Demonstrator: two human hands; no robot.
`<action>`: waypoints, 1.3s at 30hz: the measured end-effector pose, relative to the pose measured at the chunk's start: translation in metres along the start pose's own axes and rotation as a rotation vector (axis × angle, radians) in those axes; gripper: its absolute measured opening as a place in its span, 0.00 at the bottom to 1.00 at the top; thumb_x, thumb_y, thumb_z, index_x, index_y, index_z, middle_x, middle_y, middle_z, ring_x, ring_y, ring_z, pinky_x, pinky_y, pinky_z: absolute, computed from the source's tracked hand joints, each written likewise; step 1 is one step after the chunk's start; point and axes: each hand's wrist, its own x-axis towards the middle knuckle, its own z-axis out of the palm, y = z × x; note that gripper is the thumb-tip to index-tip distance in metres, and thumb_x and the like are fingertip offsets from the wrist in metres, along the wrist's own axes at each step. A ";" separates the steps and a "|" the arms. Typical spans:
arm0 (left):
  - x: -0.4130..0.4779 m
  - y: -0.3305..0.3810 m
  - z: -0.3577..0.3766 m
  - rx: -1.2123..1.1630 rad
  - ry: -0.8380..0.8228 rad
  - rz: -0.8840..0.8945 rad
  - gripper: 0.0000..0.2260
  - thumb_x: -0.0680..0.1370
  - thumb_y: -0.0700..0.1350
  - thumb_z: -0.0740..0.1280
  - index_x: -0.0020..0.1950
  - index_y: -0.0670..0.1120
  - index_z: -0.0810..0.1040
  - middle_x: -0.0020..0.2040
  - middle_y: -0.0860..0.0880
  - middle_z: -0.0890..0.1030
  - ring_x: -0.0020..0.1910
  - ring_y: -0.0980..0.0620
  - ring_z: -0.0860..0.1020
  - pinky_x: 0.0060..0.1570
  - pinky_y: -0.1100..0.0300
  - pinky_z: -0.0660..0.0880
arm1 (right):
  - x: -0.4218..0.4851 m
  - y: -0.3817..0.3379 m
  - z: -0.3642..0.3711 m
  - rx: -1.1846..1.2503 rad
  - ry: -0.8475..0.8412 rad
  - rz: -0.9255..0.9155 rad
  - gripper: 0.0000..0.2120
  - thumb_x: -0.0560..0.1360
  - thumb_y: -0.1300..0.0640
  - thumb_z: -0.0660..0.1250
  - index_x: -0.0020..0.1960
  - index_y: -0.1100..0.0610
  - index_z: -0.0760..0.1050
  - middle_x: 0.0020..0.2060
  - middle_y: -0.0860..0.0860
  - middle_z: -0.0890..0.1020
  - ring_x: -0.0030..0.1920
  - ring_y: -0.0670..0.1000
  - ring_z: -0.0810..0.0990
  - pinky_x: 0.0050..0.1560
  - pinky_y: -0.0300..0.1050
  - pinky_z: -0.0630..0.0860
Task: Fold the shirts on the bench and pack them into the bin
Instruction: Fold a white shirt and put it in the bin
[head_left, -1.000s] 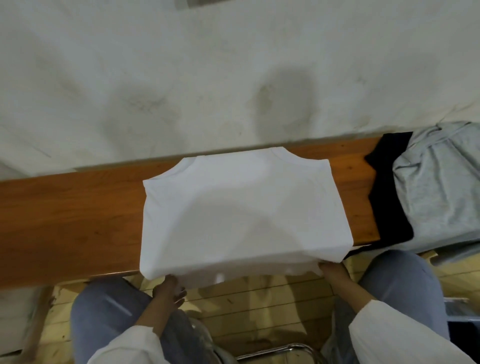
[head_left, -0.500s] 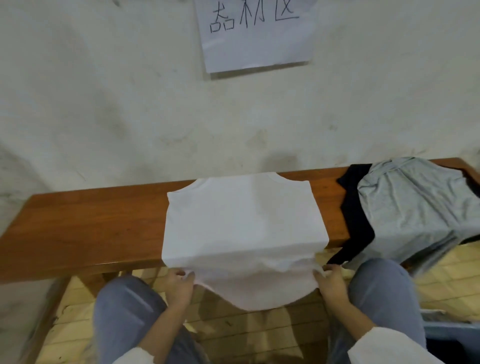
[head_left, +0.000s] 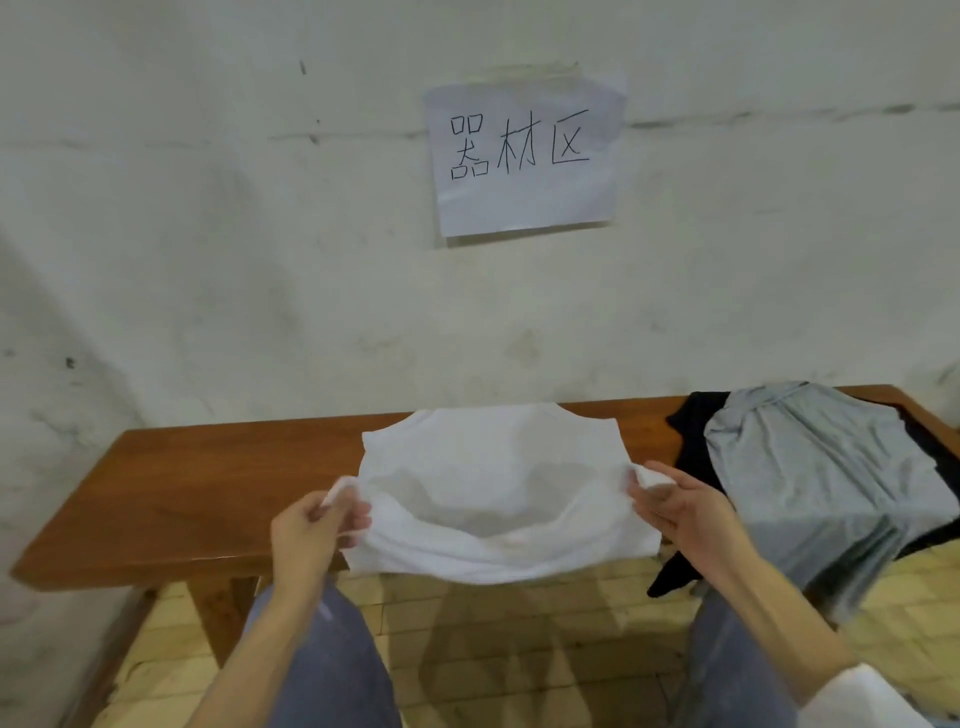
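Left hand (head_left: 310, 540) fingers curl round the white shirt's (head_left: 493, 467) left corner; right hand (head_left: 681, 512) pinches its right corner. It sags between them on the bench (head_left: 171, 493). Beyond the right fingers, grey shirt (head_left: 810, 478) overlies black shirt (head_left: 691, 447).

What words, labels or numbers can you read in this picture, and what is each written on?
"器材区": handwritten in black on the paper sheet stuck on the wall above the bench.
No text shows on the white shirt, grey shirt or black shirt.

Storeroom: handwritten paper sign (head_left: 524, 156) on scuffed plaster wall (head_left: 208, 260), wooden bench (head_left: 208, 483).
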 end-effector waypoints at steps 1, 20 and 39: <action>0.007 0.001 0.000 -0.024 0.098 0.031 0.08 0.78 0.45 0.66 0.42 0.43 0.79 0.36 0.47 0.81 0.36 0.49 0.79 0.31 0.65 0.74 | 0.006 -0.001 0.000 -0.109 0.043 -0.044 0.16 0.75 0.76 0.56 0.55 0.62 0.74 0.42 0.58 0.82 0.45 0.56 0.84 0.44 0.45 0.82; 0.054 -0.002 0.033 0.003 0.297 0.215 0.05 0.81 0.47 0.59 0.52 0.49 0.74 0.47 0.50 0.78 0.46 0.50 0.75 0.46 0.55 0.70 | 0.079 0.022 0.012 -0.736 0.545 -0.571 0.10 0.78 0.49 0.62 0.47 0.54 0.77 0.41 0.50 0.76 0.41 0.47 0.75 0.42 0.42 0.69; 0.104 -0.080 0.115 1.083 -0.172 0.443 0.31 0.79 0.62 0.42 0.75 0.48 0.64 0.75 0.45 0.63 0.74 0.41 0.61 0.72 0.47 0.43 | 0.140 0.092 0.039 -1.768 0.041 -0.340 0.37 0.72 0.33 0.26 0.75 0.53 0.30 0.72 0.47 0.31 0.75 0.51 0.32 0.72 0.48 0.31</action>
